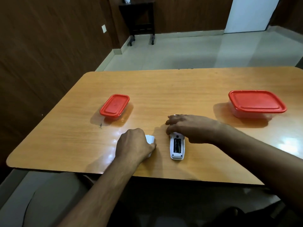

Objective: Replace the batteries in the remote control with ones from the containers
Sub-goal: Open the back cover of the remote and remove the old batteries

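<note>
Far left, 1 lidded container [114,106] waits. Your left hand [134,145] closes on the white battery cover [150,139], parking it aside. Your right hand [188,126] lies flat, pinning the opened remote control [177,147] steady; another lidded container [256,104] sits far right.

- Dark wood-panelled walls [49,46] are seen at the left and rear
- A pale tiled floor [180,49] is lit with soft reflections
- A dark side table [137,18] is set against the rear wall
- A white door [249,13] is seen at the far right
</note>
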